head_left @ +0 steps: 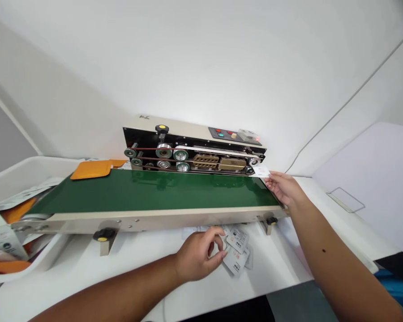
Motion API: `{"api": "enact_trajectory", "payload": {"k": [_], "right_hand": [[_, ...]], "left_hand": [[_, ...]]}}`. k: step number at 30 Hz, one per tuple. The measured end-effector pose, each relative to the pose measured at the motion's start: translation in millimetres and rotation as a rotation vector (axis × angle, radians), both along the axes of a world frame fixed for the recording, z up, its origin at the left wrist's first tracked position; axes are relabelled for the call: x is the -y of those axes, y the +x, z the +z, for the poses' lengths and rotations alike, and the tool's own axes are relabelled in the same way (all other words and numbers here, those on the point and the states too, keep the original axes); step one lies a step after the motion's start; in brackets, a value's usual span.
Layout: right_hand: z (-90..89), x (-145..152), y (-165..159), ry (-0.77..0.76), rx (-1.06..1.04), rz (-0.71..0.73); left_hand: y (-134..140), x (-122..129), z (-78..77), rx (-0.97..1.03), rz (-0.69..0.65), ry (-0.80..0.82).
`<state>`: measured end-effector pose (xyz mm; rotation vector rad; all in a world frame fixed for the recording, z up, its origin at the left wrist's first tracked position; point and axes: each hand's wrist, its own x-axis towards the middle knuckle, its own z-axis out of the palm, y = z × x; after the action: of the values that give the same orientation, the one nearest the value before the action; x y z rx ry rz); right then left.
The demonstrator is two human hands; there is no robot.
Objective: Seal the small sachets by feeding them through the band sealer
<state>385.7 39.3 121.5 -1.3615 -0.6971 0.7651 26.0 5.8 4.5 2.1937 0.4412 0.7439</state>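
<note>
Bare forearms (336, 255) reach in from the lower edge, the right one ending in a right hand (284, 188) that pinches a small white printed packet (261, 171) by one end, at the right-hand end of the band sealer (174, 127); whether its far edge is between the drive bands cannot be told. It looks light, thin and fairly stiff, perhaps a little slick, so a fingertip hold on the near edge should suit it, though a hard pinch might crease it. Left hand (201, 255) curls, thumb and forefinger nearly meeting beside a loose pile of similar packets (237, 263); whether it grips one is unclear. Above that pile, the rail of the green conveyor belt (174, 192) limits reach, with a black knob (272, 221) to its right. An orange pouch (91, 170) lies at the belt's left end, near a filled white bin (15, 169).
</note>
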Motion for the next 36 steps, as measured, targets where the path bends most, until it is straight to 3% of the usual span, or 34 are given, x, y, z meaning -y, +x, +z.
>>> {"api": "enact_trajectory", "payload": {"k": [9,20,26,29,31,34,36], "right_hand": [[-0.4,-11,-25,-0.053,-0.011,0.130],[3.5,5,-50,-0.061,0.161,0.108],[-2.5,19,-75,0.044,0.533,0.036],[-12.3,47,-97,0.144,0.718,0.108],[-24.5,67,-112,0.257,0.889,0.232],[-51.1,88,-134,0.412,1.102,0.485],[-71.0,91,-146,0.443,1.127,0.587]], "left_hand": [[1,0,-2.9,-0.009,0.013,0.065],[1,-1,-4.0,-0.010,0.010,0.088],[0,-2,-1.9,-0.025,0.008,0.153],[2,-4,-1.1,-0.088,0.017,0.271],[3,-5,-2.8,-0.179,0.025,0.359],[4,-4,-10.4,-0.313,0.058,0.428],[4,-3,-17.1,-0.379,0.120,0.423]]}}
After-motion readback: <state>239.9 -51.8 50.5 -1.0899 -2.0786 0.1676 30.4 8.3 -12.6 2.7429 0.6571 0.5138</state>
